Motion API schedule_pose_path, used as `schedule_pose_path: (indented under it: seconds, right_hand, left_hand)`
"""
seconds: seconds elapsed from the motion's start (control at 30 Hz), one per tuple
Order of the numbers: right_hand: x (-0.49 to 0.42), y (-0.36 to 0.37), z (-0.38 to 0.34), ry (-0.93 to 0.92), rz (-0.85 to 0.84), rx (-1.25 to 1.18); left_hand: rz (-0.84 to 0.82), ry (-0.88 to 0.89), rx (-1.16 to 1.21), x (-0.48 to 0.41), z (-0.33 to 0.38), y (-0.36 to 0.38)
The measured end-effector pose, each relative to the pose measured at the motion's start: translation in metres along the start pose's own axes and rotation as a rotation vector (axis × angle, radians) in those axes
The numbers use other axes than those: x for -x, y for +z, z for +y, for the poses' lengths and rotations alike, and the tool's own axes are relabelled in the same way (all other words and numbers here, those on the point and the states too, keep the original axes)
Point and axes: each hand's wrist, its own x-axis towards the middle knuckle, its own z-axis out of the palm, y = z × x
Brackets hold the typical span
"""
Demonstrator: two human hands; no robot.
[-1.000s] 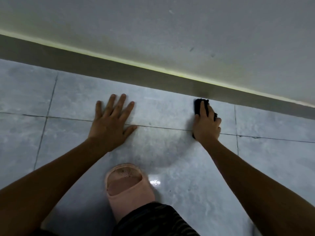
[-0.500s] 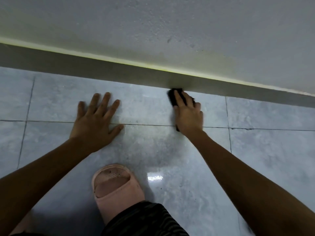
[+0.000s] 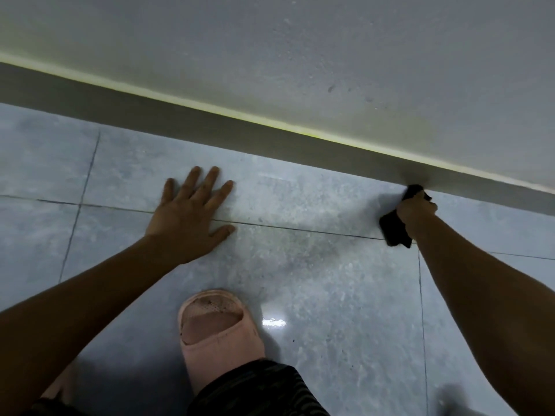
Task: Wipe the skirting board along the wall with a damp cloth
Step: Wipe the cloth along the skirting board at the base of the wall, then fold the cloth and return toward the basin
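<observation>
Skirting board: a dark grey band that runs along the foot of the wall, slanting across the head view from upper left to right edge, with a thin yellowish line along its top. All places below are given relative to this board.

Nearest the viewer, and farthest from the board, a dark striped garment covers a bent leg. Just beyond it, a pink open-toed slipper points toward the board on the pale grey tiled floor. A small bright glint lies on the tile just right of the slipper.

Midway to the board, the person's left hand lies flat on the floor, palm down, fingers spread and pointing toward the board. It rests across a grout line that runs roughly parallel to the board and stays well short of the board itself.

Farther on, at the right, the right hand is closed in a fist around a dark cloth. One end of the cloth hangs out behind the hand, over the same grout line. The other end protrudes past the knuckles and meets the lower edge of the board where the board joins the floor. A dark smudge shows on the board face just above that contact.

Behind the board, the wall rises pale and lightly pitted.
</observation>
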Motion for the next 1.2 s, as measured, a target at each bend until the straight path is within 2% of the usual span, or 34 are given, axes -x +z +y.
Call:
schedule_pose_path:
  seconds: [0.2,0.3,0.4,0.43,0.5,0.6,0.67,0.7,0.9,0.97,1.07,1.2]
  right_hand:
    - [0.081,0.032,-0.048,-0.164,0.095,-0.052]
    - [0.131,0.053,-0.080,-0.375,0.115,-0.031]
    - [0.164,0.063,-0.105,-0.606,0.043,-0.046]
    - [0.170,0.063,-0.112,-0.663,0.017,-0.093]
    - [0.180,0.058,-0.124,-0.747,-0.055,-0.267]
    - [0.211,0.040,-0.136,-0.901,-0.226,-0.536]
    - [0.236,0.025,-0.141,-1.040,-0.290,-0.606]
    - [0.248,0.016,-0.144,-1.107,-0.303,-0.621]
    - [0.314,-0.058,-0.150,-1.266,-0.386,-0.691]
    - [0.330,-0.081,-0.148,-1.287,-0.526,-0.667]
    - [0.363,-0.128,-0.147,-1.358,-0.743,-0.595]
    - [0.417,-0.185,-0.143,-1.318,-1.034,-0.837]
  left_hand:
    - [-0.004,0.013,-0.007,0.000,0.000,-0.001]
    - [-0.024,0.002,-0.009,0.001,0.002,-0.003]
    - [-0.081,0.025,0.021,-0.001,-0.002,-0.008]
    - [-0.095,0.021,0.116,0.000,-0.004,-0.015]
    - [-0.069,-0.099,0.483,0.000,-0.007,-0.032]
    - [-0.020,-0.420,1.261,0.000,-0.008,-0.067]
    - [-0.053,-0.480,1.655,0.004,-0.012,-0.094]
    - [-0.037,-0.457,1.730,0.009,-0.015,-0.108]
    - [0.240,-0.415,1.748,0.066,-0.036,-0.186]
    - [0.317,-0.393,1.739,0.087,-0.037,-0.215]
    - [0.529,-0.321,1.813,0.139,-0.040,-0.276]
    - [0.699,-0.276,1.844,0.225,-0.049,-0.339]
